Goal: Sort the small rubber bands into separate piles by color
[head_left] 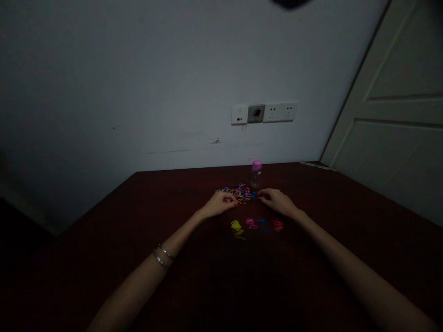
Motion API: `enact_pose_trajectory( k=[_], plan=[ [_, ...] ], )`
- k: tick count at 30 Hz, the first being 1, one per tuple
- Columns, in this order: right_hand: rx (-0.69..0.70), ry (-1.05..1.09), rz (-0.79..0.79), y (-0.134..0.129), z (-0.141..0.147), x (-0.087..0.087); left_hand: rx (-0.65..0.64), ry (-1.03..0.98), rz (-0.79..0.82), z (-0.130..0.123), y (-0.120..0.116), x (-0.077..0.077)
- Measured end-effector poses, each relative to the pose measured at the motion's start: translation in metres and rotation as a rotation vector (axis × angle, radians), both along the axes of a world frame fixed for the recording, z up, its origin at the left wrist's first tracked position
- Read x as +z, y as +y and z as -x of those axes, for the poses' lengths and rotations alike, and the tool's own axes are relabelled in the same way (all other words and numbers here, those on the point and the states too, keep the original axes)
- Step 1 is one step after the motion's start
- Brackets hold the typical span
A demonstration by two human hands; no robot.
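Note:
A mixed pile of small coloured loops (242, 192), perhaps paper clips or rubber bands, lies on the dark red table. My left hand (218, 204) is at the pile's near left edge, thumb and forefinger pinched together; a speck of red shows by the fingertips. At the right edge, beside some blue loops, is my right hand (276, 201), its fingers curled and close together; what they hold, if anything, is too small to see. Nearer to me lie separate groups: yellow loops (236, 227), pink loops (251, 223), blue loops (263, 222) and red loops (277, 225).
Just behind the pile stands a clear bottle (255, 179) with a pink lid. The table (166, 198) meets a pale wall (173, 92) bearing a row of sockets (277, 112). A panelled door (391, 110) is at the right. The light is dim.

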State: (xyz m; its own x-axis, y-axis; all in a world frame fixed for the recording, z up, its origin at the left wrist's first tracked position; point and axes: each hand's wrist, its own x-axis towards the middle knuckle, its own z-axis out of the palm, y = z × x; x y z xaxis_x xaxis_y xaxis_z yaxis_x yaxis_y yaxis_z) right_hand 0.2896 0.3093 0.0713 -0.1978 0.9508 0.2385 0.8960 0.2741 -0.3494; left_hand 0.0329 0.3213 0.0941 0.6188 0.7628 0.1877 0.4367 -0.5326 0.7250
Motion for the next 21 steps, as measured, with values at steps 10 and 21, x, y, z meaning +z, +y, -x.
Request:
enact_pose_trajectory(
  k=[10,21],
  plan=[
    [0.018,-0.110,-0.050,0.009,0.010,-0.005,0.452,-0.291,0.113,0.061,0.059,-0.026],
    [0.025,-0.157,-0.093,0.009,0.015,-0.006,0.500,-0.351,0.161,0.066,0.061,-0.033]
  ],
)
